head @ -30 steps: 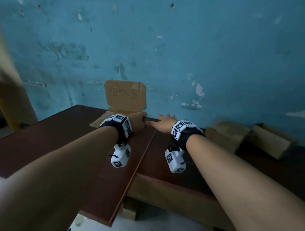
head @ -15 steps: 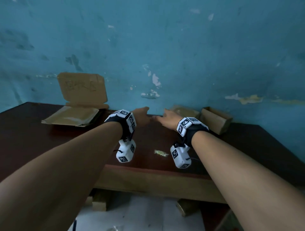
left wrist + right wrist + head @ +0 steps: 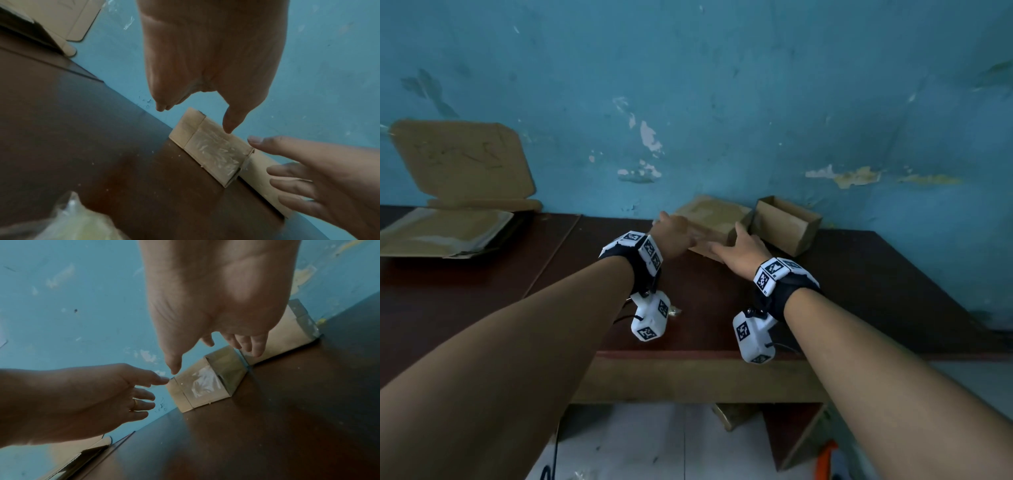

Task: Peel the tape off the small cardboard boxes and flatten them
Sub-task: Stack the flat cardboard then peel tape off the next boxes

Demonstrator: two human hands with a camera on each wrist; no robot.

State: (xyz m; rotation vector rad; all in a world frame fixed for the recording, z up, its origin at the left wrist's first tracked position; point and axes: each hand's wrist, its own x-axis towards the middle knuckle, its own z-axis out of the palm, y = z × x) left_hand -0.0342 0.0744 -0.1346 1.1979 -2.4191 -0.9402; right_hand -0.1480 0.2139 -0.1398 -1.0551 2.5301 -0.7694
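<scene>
A small closed cardboard box (image 3: 709, 219) stands on the dark wooden table (image 3: 859, 274) against the blue wall. Clear tape (image 3: 218, 155) covers its near face. My left hand (image 3: 671, 231) is open at the box's left end, and in the right wrist view its forefinger (image 3: 162, 380) reaches the box's (image 3: 205, 382) corner. My right hand (image 3: 741, 245) is open with spread fingers at the box's right end, holding nothing. A second small box (image 3: 784, 224), open at the top, stands just to the right.
Flattened cardboard (image 3: 445, 231) lies at the table's left, with another sheet (image 3: 462, 161) leaning on the wall behind it. A crumpled wad of tape (image 3: 674, 311) lies under my left wrist. The table's front edge (image 3: 688, 356) is near my forearms.
Both hands have moved right, away from the flattened cardboard, and now reach the closed small box. The view has swung right with them.
</scene>
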